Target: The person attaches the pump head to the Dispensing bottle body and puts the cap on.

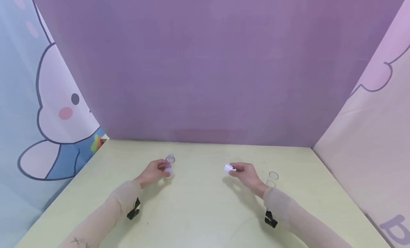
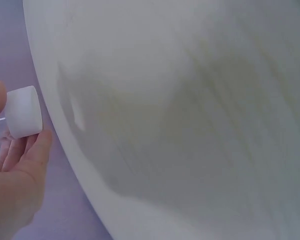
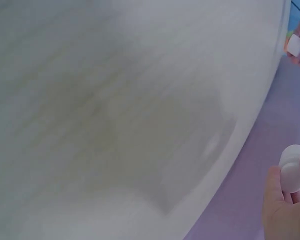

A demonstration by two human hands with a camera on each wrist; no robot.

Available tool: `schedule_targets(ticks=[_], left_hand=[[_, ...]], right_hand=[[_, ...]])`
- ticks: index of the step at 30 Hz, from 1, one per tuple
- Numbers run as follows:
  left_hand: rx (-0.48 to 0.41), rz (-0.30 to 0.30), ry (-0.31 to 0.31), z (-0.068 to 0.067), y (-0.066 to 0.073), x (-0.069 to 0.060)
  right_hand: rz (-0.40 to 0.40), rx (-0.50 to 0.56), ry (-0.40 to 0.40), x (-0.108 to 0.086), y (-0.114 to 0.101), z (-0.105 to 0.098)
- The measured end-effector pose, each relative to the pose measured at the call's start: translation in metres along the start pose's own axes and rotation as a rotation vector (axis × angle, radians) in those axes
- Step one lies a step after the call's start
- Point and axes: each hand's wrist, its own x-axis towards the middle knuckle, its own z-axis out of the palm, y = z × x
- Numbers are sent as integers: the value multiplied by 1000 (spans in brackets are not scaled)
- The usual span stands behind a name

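Note:
My left hand (image 1: 155, 173) pinches a small container with a clear, narrow-topped end (image 1: 170, 158) pointing up and a white cylindrical part (image 2: 24, 112) at its bottom. Fingers and thumb lie on either side of it, above the table. Off to the right, my right hand (image 1: 246, 175) pinches a small white cap-like piece (image 1: 228, 168) between thumb and fingers, also over the table. From the right wrist view that white piece (image 3: 292, 170) shows two rounded sections, partly covered by the thumb. A clear open-topped cylinder (image 1: 273, 176) stands behind the right wrist, partly hidden by the sleeve.
Both hands are above a pale yellow-green table (image 1: 198, 205). A purple panel (image 1: 208, 70) rises along its far edge. Printed cloths hang at the sides, the left one (image 1: 64, 98) with a cartoon figure. Each wrist carries a black strap.

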Motion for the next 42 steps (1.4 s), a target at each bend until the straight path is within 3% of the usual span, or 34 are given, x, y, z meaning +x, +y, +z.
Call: schedule_targets(ticks=[9, 26, 35, 42], left_hand=[[-22, -22, -13, 4, 0, 0], [36, 42, -58, 12, 4, -6], [37, 11, -73, 13, 10, -8], [51, 29, -98, 18, 10, -7]], right_hand=[[23, 34, -18, -7, -4, -6], [61, 25, -16, -15, 0, -12], [66, 34, -28, -18, -2, -15], [69, 21, -35, -22, -7, -18]])
